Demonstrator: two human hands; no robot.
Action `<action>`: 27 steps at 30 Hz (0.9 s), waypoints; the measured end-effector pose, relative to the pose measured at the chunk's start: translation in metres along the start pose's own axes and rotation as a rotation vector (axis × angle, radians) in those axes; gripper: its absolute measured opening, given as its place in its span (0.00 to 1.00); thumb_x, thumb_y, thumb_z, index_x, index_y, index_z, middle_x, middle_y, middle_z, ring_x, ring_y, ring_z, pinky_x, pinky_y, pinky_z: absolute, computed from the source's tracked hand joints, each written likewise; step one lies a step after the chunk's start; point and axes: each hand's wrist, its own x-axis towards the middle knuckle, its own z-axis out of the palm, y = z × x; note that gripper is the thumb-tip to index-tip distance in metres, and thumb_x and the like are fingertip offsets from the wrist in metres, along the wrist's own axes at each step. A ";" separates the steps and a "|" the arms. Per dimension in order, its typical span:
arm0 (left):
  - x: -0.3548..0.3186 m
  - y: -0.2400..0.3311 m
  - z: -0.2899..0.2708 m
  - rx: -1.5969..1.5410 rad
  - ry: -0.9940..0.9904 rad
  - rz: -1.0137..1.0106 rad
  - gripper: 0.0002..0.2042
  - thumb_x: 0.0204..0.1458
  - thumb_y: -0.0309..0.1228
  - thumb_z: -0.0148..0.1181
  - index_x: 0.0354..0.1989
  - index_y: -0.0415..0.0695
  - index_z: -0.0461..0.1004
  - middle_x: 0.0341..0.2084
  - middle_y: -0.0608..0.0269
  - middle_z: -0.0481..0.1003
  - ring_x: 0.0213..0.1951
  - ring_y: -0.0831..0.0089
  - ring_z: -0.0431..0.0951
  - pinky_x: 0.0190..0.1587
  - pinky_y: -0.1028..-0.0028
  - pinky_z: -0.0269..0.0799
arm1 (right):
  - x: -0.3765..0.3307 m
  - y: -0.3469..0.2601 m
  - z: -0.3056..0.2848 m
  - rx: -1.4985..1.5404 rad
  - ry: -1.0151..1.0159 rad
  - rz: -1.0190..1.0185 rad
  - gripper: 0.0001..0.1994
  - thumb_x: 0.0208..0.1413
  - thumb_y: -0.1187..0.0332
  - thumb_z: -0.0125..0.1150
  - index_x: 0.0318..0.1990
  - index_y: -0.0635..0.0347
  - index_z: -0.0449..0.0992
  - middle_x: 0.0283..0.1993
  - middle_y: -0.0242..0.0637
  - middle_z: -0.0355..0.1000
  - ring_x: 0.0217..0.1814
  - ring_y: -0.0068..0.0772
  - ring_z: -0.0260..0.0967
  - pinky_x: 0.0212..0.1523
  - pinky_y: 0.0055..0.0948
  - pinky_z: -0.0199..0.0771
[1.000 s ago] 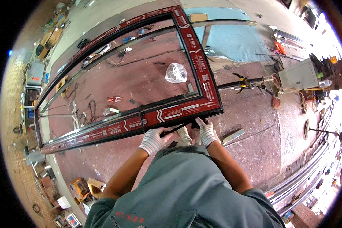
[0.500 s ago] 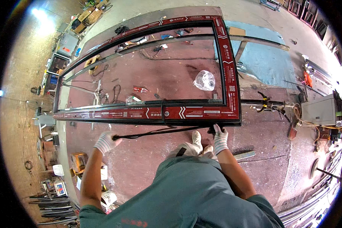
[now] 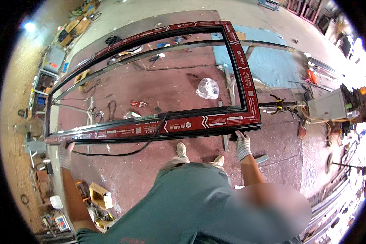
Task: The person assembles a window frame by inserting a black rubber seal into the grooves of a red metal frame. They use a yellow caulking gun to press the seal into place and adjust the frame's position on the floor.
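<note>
White knit gloves on both hands. My left hand point(image 3: 65, 153) is stretched way out at about 9 o'clock, fingers curled around the far left end of the near rail of the big frame point(image 3: 171, 124), right where the black rubber strip point(image 3: 122, 152) starts. My right hand point(image 3: 242, 143) is at about 3 o'clock from my feet, closed on the frame's near right corner from underneath, fingers wrapped up against the dark edge.

That strip hangs off the left end in a loose sag below the rail, then climbs back up and crosses over the rail around the middle, so it's touching the frame at both ends and dangling between.

The frame itself is a long rectangle, dark profile covered in red protective film with white markings, lying roughly flat in front of me at 12 o'clock, propped on metal bars. My shoes point(image 3: 199, 154) sit just under its near rail.

Through the opening I can see the reddish floor point(image 3: 158, 89) with a crumpled clear plastic bag point(image 3: 207, 88) toward 1 o'clock and loose cables toward 11. A blue sheet point(image 3: 272, 69) lies past the right rail, and a grey machine box point(image 3: 327, 106) sits at 3 o'clock.
</note>
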 end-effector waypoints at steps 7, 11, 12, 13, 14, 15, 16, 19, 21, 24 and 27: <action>0.032 0.032 0.064 -0.114 -0.215 0.047 0.16 0.56 0.43 0.60 0.28 0.41 0.74 0.18 0.72 0.68 0.22 0.82 0.64 0.25 0.76 0.58 | -0.001 0.004 -0.008 0.084 0.008 0.039 0.06 0.54 0.70 0.63 0.37 0.61 0.76 0.31 0.36 0.76 0.31 0.36 0.74 0.33 0.38 0.79; 0.025 0.024 0.099 0.025 -0.330 0.257 0.12 0.50 0.36 0.64 0.28 0.38 0.75 0.19 0.64 0.72 0.23 0.77 0.69 0.28 0.73 0.65 | -0.009 0.012 0.007 0.160 -0.001 0.023 0.08 0.54 0.69 0.63 0.39 0.63 0.77 0.35 0.40 0.76 0.34 0.40 0.75 0.34 0.42 0.79; 0.024 0.015 0.107 0.031 -0.299 0.339 0.13 0.50 0.37 0.64 0.27 0.39 0.74 0.17 0.63 0.70 0.22 0.75 0.68 0.26 0.72 0.63 | -0.010 0.018 0.011 0.186 -0.008 0.027 0.09 0.54 0.69 0.63 0.40 0.63 0.77 0.37 0.42 0.77 0.35 0.41 0.76 0.34 0.42 0.79; 0.023 0.008 0.114 0.036 -0.267 0.419 0.14 0.49 0.38 0.65 0.25 0.39 0.73 0.16 0.63 0.68 0.21 0.73 0.67 0.25 0.70 0.62 | -0.012 0.024 0.015 0.212 0.011 0.009 0.09 0.55 0.69 0.63 0.41 0.64 0.76 0.38 0.42 0.77 0.36 0.42 0.76 0.34 0.43 0.80; 0.024 0.005 0.115 0.027 -0.305 0.360 0.15 0.49 0.39 0.65 0.25 0.39 0.73 0.16 0.62 0.68 0.21 0.72 0.67 0.26 0.70 0.62 | -0.013 0.028 0.016 0.168 0.010 -0.014 0.10 0.55 0.68 0.62 0.41 0.63 0.77 0.39 0.41 0.78 0.39 0.41 0.76 0.39 0.42 0.78; 0.025 0.003 0.117 0.018 -0.343 0.301 0.15 0.49 0.40 0.65 0.25 0.39 0.73 0.16 0.62 0.68 0.22 0.72 0.68 0.26 0.70 0.62 | -0.014 0.031 0.015 0.124 0.011 -0.036 0.10 0.55 0.68 0.62 0.42 0.62 0.77 0.41 0.39 0.78 0.42 0.39 0.76 0.44 0.41 0.76; 0.025 0.003 0.120 0.008 -0.324 0.296 0.16 0.50 0.41 0.64 0.25 0.39 0.73 0.16 0.62 0.69 0.22 0.72 0.68 0.27 0.70 0.62 | -0.011 0.031 0.014 0.109 0.010 -0.055 0.10 0.55 0.68 0.62 0.42 0.62 0.77 0.41 0.39 0.78 0.41 0.39 0.76 0.44 0.41 0.76; 0.024 -0.002 0.123 -0.041 -0.254 0.239 0.17 0.51 0.42 0.63 0.24 0.39 0.73 0.15 0.65 0.68 0.21 0.73 0.67 0.26 0.71 0.62 | -0.007 0.040 0.015 0.137 0.039 -0.112 0.10 0.54 0.68 0.62 0.42 0.63 0.77 0.40 0.39 0.78 0.39 0.39 0.76 0.43 0.41 0.77; 0.025 -0.006 0.128 -0.117 -0.176 0.141 0.18 0.53 0.43 0.62 0.24 0.39 0.73 0.14 0.69 0.68 0.19 0.76 0.65 0.25 0.73 0.60 | -0.009 0.045 0.034 0.242 0.087 -0.165 0.10 0.55 0.68 0.62 0.41 0.64 0.78 0.38 0.38 0.78 0.37 0.39 0.76 0.42 0.40 0.77; 0.032 0.009 0.125 -0.500 -0.249 -0.069 0.19 0.58 0.44 0.56 0.23 0.41 0.73 0.13 0.71 0.64 0.17 0.85 0.58 0.21 0.79 0.50 | -0.007 0.049 0.027 0.170 0.064 -0.182 0.10 0.57 0.67 0.60 0.40 0.64 0.78 0.36 0.39 0.78 0.36 0.38 0.76 0.39 0.40 0.76; 0.041 -0.002 0.132 -0.798 -0.132 -0.134 0.21 0.59 0.46 0.54 0.22 0.41 0.72 0.14 0.71 0.65 0.15 0.85 0.56 0.20 0.81 0.49 | -0.006 0.057 0.024 0.142 0.044 -0.197 0.10 0.57 0.66 0.59 0.40 0.64 0.78 0.36 0.40 0.78 0.35 0.39 0.75 0.37 0.40 0.75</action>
